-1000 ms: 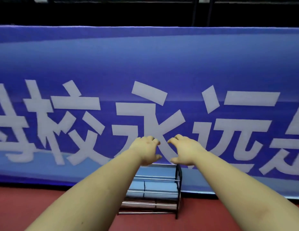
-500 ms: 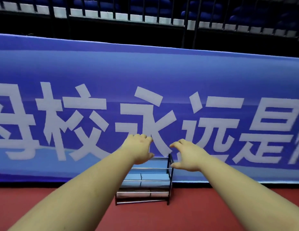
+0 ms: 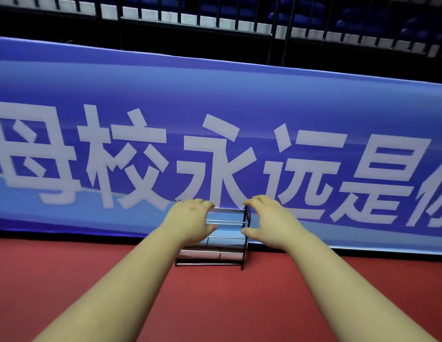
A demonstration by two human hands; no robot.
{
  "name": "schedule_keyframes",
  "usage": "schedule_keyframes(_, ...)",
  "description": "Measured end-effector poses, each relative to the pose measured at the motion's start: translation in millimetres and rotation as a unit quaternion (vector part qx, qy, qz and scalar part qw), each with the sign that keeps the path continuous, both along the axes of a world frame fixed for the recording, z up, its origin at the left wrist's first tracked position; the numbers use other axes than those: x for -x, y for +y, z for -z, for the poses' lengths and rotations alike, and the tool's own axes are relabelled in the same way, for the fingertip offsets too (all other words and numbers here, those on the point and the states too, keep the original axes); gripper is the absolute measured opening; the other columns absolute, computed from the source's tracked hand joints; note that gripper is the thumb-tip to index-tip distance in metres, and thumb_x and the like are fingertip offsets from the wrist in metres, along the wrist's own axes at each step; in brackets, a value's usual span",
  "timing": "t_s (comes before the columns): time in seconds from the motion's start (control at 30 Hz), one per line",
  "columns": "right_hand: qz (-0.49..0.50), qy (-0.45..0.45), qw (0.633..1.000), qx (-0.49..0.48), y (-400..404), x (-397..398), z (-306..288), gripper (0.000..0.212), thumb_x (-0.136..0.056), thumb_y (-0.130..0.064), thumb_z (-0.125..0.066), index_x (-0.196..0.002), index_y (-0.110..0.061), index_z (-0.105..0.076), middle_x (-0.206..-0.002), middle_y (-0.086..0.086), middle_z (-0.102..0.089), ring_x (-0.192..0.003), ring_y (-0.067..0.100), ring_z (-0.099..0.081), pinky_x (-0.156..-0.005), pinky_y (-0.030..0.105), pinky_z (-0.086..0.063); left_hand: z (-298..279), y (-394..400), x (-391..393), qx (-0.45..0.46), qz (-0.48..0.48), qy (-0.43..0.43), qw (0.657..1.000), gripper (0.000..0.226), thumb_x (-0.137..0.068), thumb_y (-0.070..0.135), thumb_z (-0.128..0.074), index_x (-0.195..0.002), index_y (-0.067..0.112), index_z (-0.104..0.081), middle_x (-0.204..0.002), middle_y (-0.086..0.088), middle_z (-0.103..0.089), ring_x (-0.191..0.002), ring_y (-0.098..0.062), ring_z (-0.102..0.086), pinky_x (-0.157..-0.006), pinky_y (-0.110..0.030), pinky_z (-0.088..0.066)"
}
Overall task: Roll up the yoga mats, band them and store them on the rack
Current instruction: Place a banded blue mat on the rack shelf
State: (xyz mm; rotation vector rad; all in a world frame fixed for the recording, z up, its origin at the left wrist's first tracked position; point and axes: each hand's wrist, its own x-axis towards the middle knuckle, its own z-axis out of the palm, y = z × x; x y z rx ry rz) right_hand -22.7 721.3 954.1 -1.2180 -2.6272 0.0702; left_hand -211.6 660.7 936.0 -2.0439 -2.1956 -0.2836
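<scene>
your left hand (image 3: pixel 191 219) and your right hand (image 3: pixel 268 222) are both stretched out ahead of you on bare forearms, backs up, side by side with a gap between them. the fingers of each are spread and loosely bent, thumbs turned in toward one another, and neither hand has anything in it. from this angle they overlap the small black-framed rack with silver metal rails (image 3: pixel 223 239); your left hand covers its left end and your right hand sits over its right upright, but whether either one touches the rack you cannot tell, since the frame is soft and the rack looks to stand farther off on the ground.

the rack stands on the dark red sports floor (image 3: pixel 215 304), right up against the foot of the long blue banner with large white chinese characters (image 3: pixel 215 119). its rails run across in several tiers, and the lower tiers carry pale grey-blue shapes that are too blurred to make out. no yoga mat can be identified for certain anywhere in view.

the banner fills the middle of the view from edge to edge, its lower strip a lighter blue. above it runs a black metal railing (image 3: pixel 276 28) with white blocks along its base, and behind that rows of dark blue seats (image 3: pixel 301 13).
</scene>
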Motion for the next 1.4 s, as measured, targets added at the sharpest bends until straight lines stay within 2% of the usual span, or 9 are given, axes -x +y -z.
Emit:
schedule_keyframes(0.1,-0.03,0.005,1.0,-0.001,-32,-38,10,0.065,-0.085,-0.043,-0.061,-0.142,-0.027,-0.034,-0.145,-0.005,-0.034,-0.131,0.017,-0.034,-0.106,0.033,-0.034,12,-39,-42,-0.004,-0.026,-0.016,1.0,0.056,-0.092,0.048,-0.049,-0.141,0.025,-0.036,-0.143,0.004,-0.043,-0.13,-0.016,-0.04,-0.105,-0.03,-0.033)
schedule_keyframes(0.27,-0.041,0.015,0.998,0.037,-83,-116,40,0.065,-0.085,-0.045,-0.062,-0.141,-0.028,-0.035,-0.144,-0.007,-0.036,-0.131,0.015,-0.035,-0.105,0.032,-0.036,34,-98,-124,0.044,-0.048,-0.045,0.997,0.055,-0.091,0.048,-0.051,-0.14,0.026,-0.038,-0.142,0.005,-0.044,-0.13,-0.015,-0.04,-0.103,-0.03,-0.033)
schedule_keyframes(0.5,-0.027,0.064,0.994,0.086,-156,-180,46,0.065,-0.085,-0.046,-0.063,-0.141,-0.029,-0.036,-0.144,-0.008,-0.037,-0.131,0.013,-0.036,-0.104,0.027,-0.033,16,-171,-190,0.051,-0.06,-0.066,0.995,0.053,-0.091,0.051,-0.049,-0.137,0.027,-0.04,-0.14,0.006,-0.046,-0.128,-0.016,-0.042,-0.101,-0.032,-0.036)
schedule_keyframes(0.63,-0.007,0.081,0.993,0.082,-205,-198,49,0.065,-0.084,-0.047,-0.063,-0.14,-0.029,-0.038,-0.142,-0.009,-0.039,-0.13,0.011,-0.037,-0.105,0.027,-0.034,7,-215,-210,0.032,-0.041,-0.037,0.998,0.052,-0.093,0.048,-0.048,-0.139,0.027,-0.038,-0.139,0.004,-0.047,-0.127,-0.017,-0.043,-0.1,-0.031,-0.036)
schedule_keyframes(0.8,0.021,0.091,0.992,0.08,-286,-204,56,0.062,-0.084,-0.047,-0.063,-0.139,-0.03,-0.039,-0.143,-0.01,-0.039,-0.132,0.01,-0.035,-0.103,0.026,-0.033,24,-291,-218,0.008,-0.015,-0.063,0.998,0.05,-0.092,0.047,-0.05,-0.137,0.027,-0.041,-0.136,0.004,-0.05,-0.125,-0.017,-0.045,-0.1,-0.03,-0.036)
schedule_keyframes(0.9,0.038,0.081,0.992,0.089,-341,-201,72,0.062,-0.083,-0.046,-0.065,-0.138,-0.029,-0.041,-0.14,-0.006,-0.042,-0.13,0.013,-0.038,-0.104,0.029,-0.035,48,-338,-212,0.03,0.003,-0.085,0.996,0.051,-0.091,0.048,-0.051,-0.137,0.028,-0.04,-0.139,0.004,-0.047,-0.127,-0.018,-0.044,-0.103,-0.032,-0.036)
schedule_keyframes(1.03,0.046,0.028,0.991,0.123,-402,-206,92,0.06,-0.083,-0.045,-0.065,-0.136,-0.027,-0.043,-0.138,-0.004,-0.044,-0.129,0.015,-0.04,-0.105,0.027,-0.033,82,-398,-206,0.111,-0.003,-0.092,0.989,0.052,-0.091,0.048,-0.05,-0.138,0.028,-0.039,-0.142,0.002,-0.044,-0.13,-0.018,-0.042,-0.105,-0.033,-0.035)
schedule_keyframes(1.1,0.052,0.023,0.99,0.126,-423,-211,93,0.058,-0.084,-0.045,-0.065,-0.135,-0.027,-0.044,-0.137,-0.004,-0.044,-0.128,0.015,-0.04,-0.104,0.028,-0.034,85,-420,-208,0.131,-0.004,-0.093,0.987,0.052,-0.092,0.048,-0.051,-0.138,0.027,-0.04,-0.142,0.001,-0.045,-0.13,-0.019,-0.042,-0.104,-0.033,-0.035)
schedule_keyframes(1.4,0.067,0.015,0.989,0.131,-464,-262,94,0.057,-0.084,-0.045,-0.063,-0.135,-0.028,-0.044,-0.139,-0.004,-0.043,-0.129,0.015,-0.04,-0.103,0.031,-0.037,73,-464,-256,0.11,0.003,-0.057,0.992,0.051,-0.093,0.046,-0.048,-0.139,0.026,-0.037,-0.142,-0.001,-0.043,-0.13,-0.021,-0.041,-0.104,-0.033,-0.034)
